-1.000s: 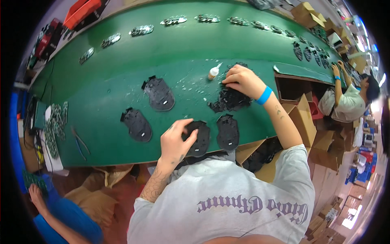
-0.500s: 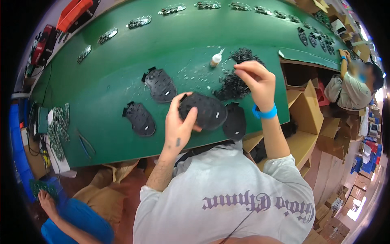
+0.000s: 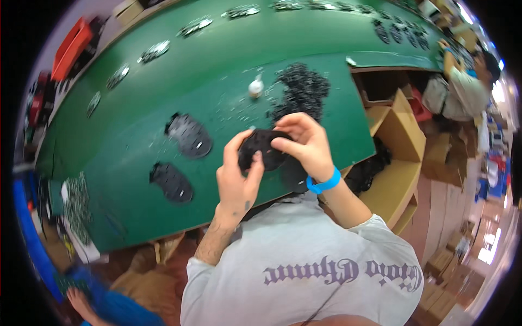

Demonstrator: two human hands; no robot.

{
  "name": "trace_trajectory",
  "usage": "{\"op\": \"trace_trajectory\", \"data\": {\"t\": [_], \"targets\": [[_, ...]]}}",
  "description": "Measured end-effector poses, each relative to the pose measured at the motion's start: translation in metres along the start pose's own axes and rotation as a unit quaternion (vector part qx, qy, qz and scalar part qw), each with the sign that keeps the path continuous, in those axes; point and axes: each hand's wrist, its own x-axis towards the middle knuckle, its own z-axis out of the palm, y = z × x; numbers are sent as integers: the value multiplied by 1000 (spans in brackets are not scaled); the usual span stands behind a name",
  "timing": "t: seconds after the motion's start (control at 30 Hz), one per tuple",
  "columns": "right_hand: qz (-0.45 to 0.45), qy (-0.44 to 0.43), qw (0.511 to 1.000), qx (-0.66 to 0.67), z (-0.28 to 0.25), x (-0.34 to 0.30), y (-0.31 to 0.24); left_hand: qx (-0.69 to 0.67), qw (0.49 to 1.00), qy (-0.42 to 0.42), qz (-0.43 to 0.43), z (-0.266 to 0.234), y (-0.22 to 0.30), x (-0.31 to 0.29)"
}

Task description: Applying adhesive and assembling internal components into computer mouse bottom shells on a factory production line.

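Observation:
My left hand (image 3: 237, 176) grips a black moulded plastic shell (image 3: 262, 145) by its left side, with the thumb across the near face. At the shell's right edge my right hand (image 3: 309, 145), with a blue band on the wrist, has its thumb and fingers closed on it. Any small piece between those fingertips is too small to make out. Partly under my hands, another black shell (image 3: 294, 176) lies on the table. Two more shells, one farther (image 3: 188, 136) and one nearer (image 3: 172, 182), lie to the left, narrow ends pointing away.
Beyond my hands, small black pieces (image 3: 303, 89) form a heap on the green table (image 3: 119, 152). A small white bottle (image 3: 255, 88) stands beside it. Assembled parts (image 3: 194, 26) line the far side. An open cardboard box (image 3: 399, 136) is at right. Co-workers sit at both sides.
My right hand has come down from beside the heap onto the held shell, which is now tilted between both hands. The whole view has turned somewhat.

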Motion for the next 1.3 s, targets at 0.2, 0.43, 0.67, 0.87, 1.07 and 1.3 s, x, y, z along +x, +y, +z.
{"op": "trace_trajectory", "data": {"t": [0.2,0.43,0.67,0.87,1.07,1.3], "targets": [[118,-71,991,-1,-49,3,-17,54,984,-149,74,13,7,26],[15,45,998,-35,-78,12,-31,15,980,-188,57,35,5,32],[-303,383,856,-169,-315,237,-55,314,913,-168,201,27,-21,17],[-27,556,640,-529,-404,308,-65,262,946,-131,138,28,-25,10],[-93,514,564,-639,-335,295,-68,114,986,-118,0,-3,-24,-4],[-284,-87,822,-485,-126,149,-81,-81,990,69,-92,-53,-28,-25]]}}
